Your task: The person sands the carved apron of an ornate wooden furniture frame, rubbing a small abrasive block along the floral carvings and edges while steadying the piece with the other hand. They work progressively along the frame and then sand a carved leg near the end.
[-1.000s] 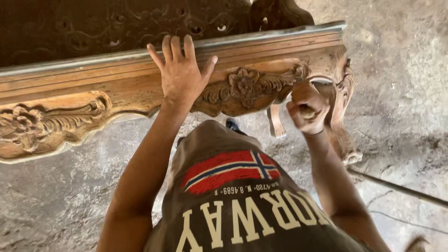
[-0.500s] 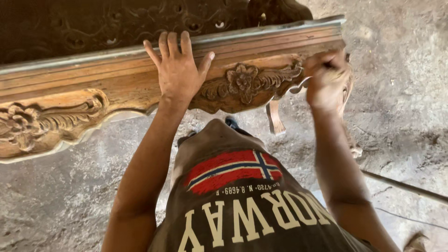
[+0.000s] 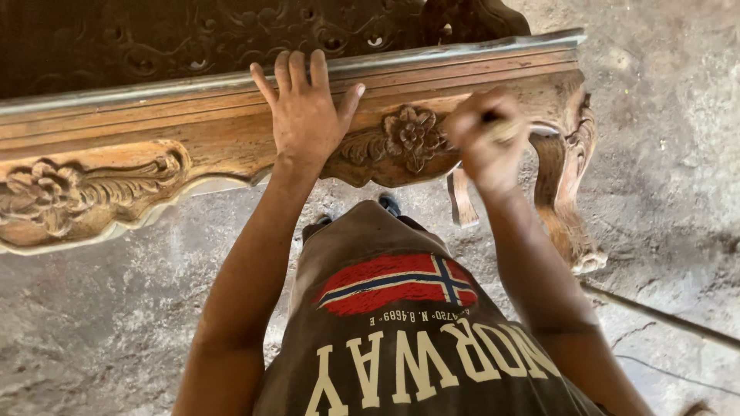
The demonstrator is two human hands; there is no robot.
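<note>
Right hand [image 3: 486, 142] moved leftward, left hand [image 3: 307, 115] flat on one carved rail [image 3: 154, 146]

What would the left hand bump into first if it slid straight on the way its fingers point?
The left hand lies flat on the carved wooden rail. Going straight on, it would probably first meet the pale raised edge strip just beyond its fingertips.

Bare arms; a dark olive shirt [image 3: 401, 339] with flag patch and cream lettering.

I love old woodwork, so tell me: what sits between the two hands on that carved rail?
In the head view, a carved wooden flower rosette with leafy scrollwork lies between the flat left hand and the clenched right hand.
</note>
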